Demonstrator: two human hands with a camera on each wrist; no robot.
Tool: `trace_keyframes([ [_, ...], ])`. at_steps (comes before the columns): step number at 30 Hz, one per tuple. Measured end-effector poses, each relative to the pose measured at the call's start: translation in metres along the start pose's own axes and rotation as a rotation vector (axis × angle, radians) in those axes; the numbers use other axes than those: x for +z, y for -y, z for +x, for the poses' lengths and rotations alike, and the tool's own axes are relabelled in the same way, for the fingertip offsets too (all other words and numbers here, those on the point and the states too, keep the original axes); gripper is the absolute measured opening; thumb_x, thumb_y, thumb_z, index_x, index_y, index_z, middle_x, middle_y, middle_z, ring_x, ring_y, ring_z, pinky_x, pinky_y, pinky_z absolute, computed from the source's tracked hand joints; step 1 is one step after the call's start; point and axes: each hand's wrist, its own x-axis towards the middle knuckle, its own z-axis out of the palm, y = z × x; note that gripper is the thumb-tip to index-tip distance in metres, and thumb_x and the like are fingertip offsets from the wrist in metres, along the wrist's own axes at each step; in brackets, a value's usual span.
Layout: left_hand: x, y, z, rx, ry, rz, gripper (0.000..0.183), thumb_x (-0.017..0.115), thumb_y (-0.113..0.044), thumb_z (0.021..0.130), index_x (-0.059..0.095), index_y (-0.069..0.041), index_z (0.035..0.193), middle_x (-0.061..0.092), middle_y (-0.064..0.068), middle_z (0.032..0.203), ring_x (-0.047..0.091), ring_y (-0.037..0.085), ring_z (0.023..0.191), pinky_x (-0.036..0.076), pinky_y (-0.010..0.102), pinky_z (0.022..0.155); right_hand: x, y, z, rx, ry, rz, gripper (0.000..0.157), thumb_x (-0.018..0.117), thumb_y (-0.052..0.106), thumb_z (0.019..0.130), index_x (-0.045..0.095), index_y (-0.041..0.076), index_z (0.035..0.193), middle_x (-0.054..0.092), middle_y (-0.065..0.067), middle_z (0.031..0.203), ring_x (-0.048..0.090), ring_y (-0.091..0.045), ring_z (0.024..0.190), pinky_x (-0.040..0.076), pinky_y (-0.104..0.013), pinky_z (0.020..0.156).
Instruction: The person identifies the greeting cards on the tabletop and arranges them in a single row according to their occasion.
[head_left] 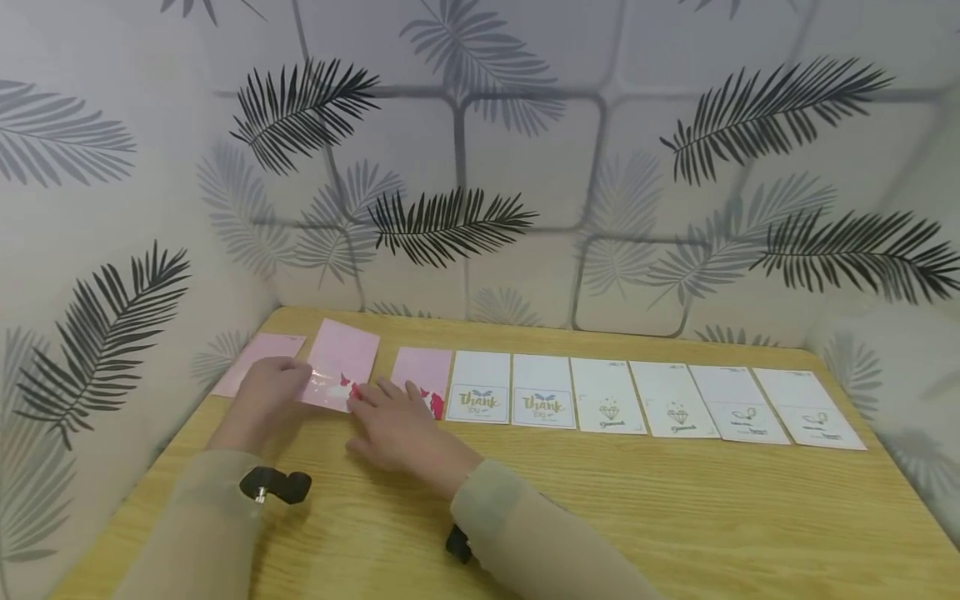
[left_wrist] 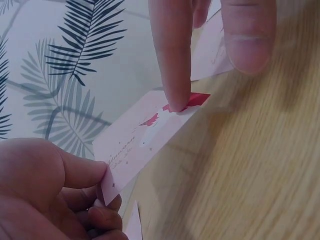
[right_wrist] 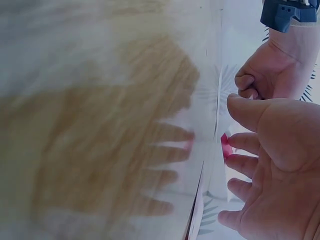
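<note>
My left hand (head_left: 272, 393) pinches a pink card (head_left: 343, 352) by one corner, between thumb and fingers. The card is tilted, partly raised from the table, and carries a red and white print and small lettering. My right hand (head_left: 399, 427) has its fingers spread, and one straight fingertip touches the red part of the card (left_wrist: 155, 120) at the opposite corner. To the left of it a second pink card (head_left: 258, 350) lies partly behind my left hand. A third pink card (head_left: 422, 367) lies to the right, its lower part partly covered by my right fingers.
Rightward along the back of the wooden table (head_left: 600, 508) runs a row of flat white cards: two thank-you cards (head_left: 482, 371), two with a diamond print (head_left: 606, 375), two with a small dark drawing (head_left: 738, 387). Leaf-patterned walls (head_left: 525, 167) stand behind and at the sides.
</note>
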Motion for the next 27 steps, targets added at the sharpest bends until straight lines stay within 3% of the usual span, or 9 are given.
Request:
trace_keyframes([
  [5,0.008,-0.012,0.002,-0.022,0.005,0.006,0.05,0.045,-0.024,0.108,0.064,0.014,0.134,0.063,0.033,0.14,0.057,0.046,0.125,0.045,0.06,0.111,0.001,-0.004,-0.003,0.014,0.009,0.012,0.067,0.061,0.056,0.11,0.045,0.032,0.17,0.031,0.009,0.179,0.02,-0.019,0.168,0.021,-0.05,0.133],
  [8,0.01,-0.015,0.005,-0.01,0.016,0.031,0.051,0.044,-0.024,0.108,0.064,0.015,0.134,0.063,0.034,0.14,0.058,0.048,0.125,0.045,0.061,0.112,0.001,-0.008,-0.005,0.018,0.02,0.013,0.068,0.06,0.057,0.11,0.044,0.031,0.171,0.031,0.008,0.18,0.019,-0.019,0.168,0.02,-0.05,0.133],
  [13,0.014,-0.016,0.011,-0.027,0.047,0.054,0.056,0.042,-0.025,0.109,0.058,0.017,0.144,0.055,0.037,0.151,0.052,0.052,0.141,0.037,0.063,0.121,0.0,-0.011,-0.007,0.019,0.032,0.007,0.066,0.06,0.057,0.11,0.046,0.03,0.169,0.034,0.008,0.178,0.021,-0.02,0.168,0.02,-0.05,0.133],
  [15,0.016,-0.015,0.012,-0.034,0.05,0.05,0.055,0.043,-0.024,0.108,0.058,0.017,0.142,0.056,0.038,0.15,0.052,0.053,0.14,0.037,0.063,0.121,0.0,-0.011,-0.007,0.017,0.037,0.006,0.066,0.06,0.057,0.11,0.048,0.029,0.168,0.036,0.009,0.177,0.023,-0.02,0.167,0.021,-0.051,0.133],
  [22,0.023,-0.009,0.012,-0.026,0.046,0.046,0.037,0.046,-0.019,0.104,0.066,0.011,0.114,0.066,0.03,0.125,0.058,0.044,0.114,0.045,0.06,0.107,0.002,-0.011,-0.006,0.022,0.062,-0.019,0.066,0.061,0.059,0.109,0.05,0.03,0.167,0.038,0.01,0.176,0.025,-0.018,0.166,0.021,-0.049,0.133],
  [27,0.03,0.003,0.024,-0.005,0.002,0.186,0.037,0.047,-0.022,0.103,0.069,0.007,0.112,0.071,0.024,0.116,0.063,0.042,0.105,0.05,0.06,0.099,0.002,-0.011,-0.006,0.029,0.072,-0.044,0.066,0.062,0.061,0.108,0.052,0.03,0.166,0.039,0.011,0.175,0.025,-0.017,0.166,0.022,-0.049,0.133],
])
